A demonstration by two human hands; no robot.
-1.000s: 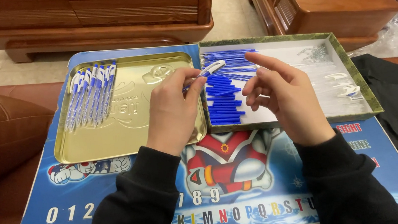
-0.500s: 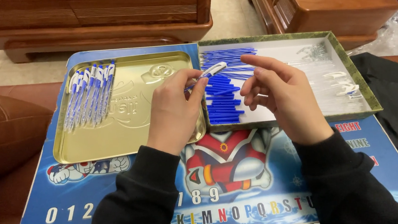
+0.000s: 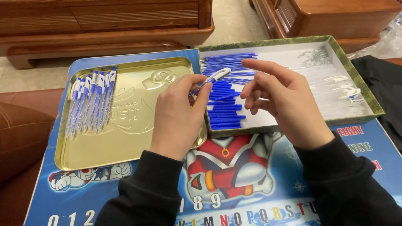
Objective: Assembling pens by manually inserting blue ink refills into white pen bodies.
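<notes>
From my remote seat I see both hands raised over the seam between two trays on a small blue table [image 3: 99, 219] printed with a cartoon figure, letters and digits. The left hand [image 3: 178, 117] has its thumb and forefinger pinched shut on a white and blue pen [image 3: 210, 79], which slants up to the right, its white clip end highest, hanging above the left edge of the green-rimmed box. The right hand [image 3: 280, 100] sits just beside the pen without touching it; its fingers [image 3: 260, 67] are loosely spread, the forefinger stretched towards the pen's clip end, and they hold nothing that I can make out. Under the left hand lies the gold metal tray [image 3: 130, 138], and along its left side rests a row of assembled pens [image 3: 89, 102], packed side by side with white caps pointing away from me. The green-rimmed box [image 3: 353, 78] touches the tray's right edge; a pile of blue refills [image 3: 227, 103] fills its left part, right below the held pen, while clear pen barrels [image 3: 321, 76] and a few white clips [image 3: 344, 88] lie on its right part. Beyond the table stand wooden furniture pieces [image 3: 96, 20], a brown leather cushion [image 3: 4, 135] sits at the left, and a black cloth [image 3: 398, 95] lies at the right.
</notes>
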